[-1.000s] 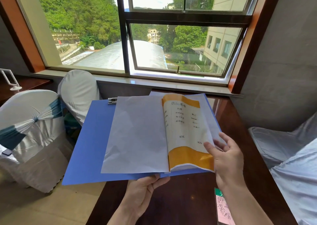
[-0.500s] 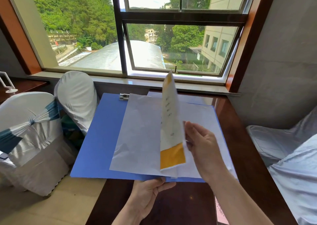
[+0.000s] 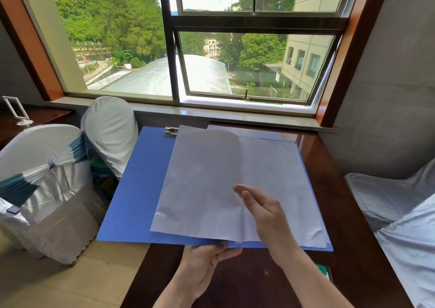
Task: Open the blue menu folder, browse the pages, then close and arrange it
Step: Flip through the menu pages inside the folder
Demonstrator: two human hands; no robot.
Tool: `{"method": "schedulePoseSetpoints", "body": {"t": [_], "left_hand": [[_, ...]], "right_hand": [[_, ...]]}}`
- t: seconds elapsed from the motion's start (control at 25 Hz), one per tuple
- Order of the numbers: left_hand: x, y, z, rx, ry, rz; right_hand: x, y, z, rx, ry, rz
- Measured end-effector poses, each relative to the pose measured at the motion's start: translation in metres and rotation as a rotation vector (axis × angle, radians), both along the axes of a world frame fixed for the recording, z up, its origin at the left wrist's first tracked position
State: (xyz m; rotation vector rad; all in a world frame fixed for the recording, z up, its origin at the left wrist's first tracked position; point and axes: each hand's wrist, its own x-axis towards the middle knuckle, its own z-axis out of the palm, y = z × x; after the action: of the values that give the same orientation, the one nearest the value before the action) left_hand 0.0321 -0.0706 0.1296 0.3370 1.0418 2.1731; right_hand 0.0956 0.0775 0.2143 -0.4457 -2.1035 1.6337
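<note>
The blue menu folder [image 3: 136, 190] lies open, its left cover hanging past the dark wooden table [image 3: 329, 190]. White pages [image 3: 202, 185] lie turned over to the left, blank sides up, and more white pages [image 3: 277, 166] lie on the right. A metal clip [image 3: 171, 131] sits at the folder's top edge. My left hand [image 3: 207, 263] grips the folder's near edge at the spine from below. My right hand [image 3: 263, 211] hovers flat over the middle of the pages, fingers stretched out and holding nothing.
Two chairs in white covers [image 3: 47, 166] stand left of the table, one with a teal sash. Grey-covered seats [image 3: 400, 202] are at the right. A window sill [image 3: 211, 115] runs behind the table. A green and pink card [image 3: 323, 270] lies near my right forearm.
The orange-bordered menu page was lifted by my right hand, stood upright, and has now been flipped to the left, blank side up. My right hand let it go.
</note>
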Motion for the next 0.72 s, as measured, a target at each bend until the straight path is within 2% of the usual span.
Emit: {"method": "schedulePoseSetpoints", "body": {"t": [0.16, 0.36, 0.52, 0.72], "left_hand": [[-0.006, -0.004, 0.0, 0.02, 0.006, 0.031], [-0.009, -0.001, 0.003, 0.048, -0.019, 0.037], [-0.006, 0.007, 0.008, 0.067, -0.031, 0.024], [0.001, 0.009, 0.009, 0.084, -0.033, 0.015]], "right_hand": [[0.039, 0.031, -0.014, 0.555, -0.14, -0.313], [0.063, 0.046, -0.022, 0.865, -0.42, -0.419], [0.053, 0.047, -0.023, 0.796, -0.525, -0.349], [0.037, 0.042, -0.02, 0.615, -0.455, -0.363]]}}
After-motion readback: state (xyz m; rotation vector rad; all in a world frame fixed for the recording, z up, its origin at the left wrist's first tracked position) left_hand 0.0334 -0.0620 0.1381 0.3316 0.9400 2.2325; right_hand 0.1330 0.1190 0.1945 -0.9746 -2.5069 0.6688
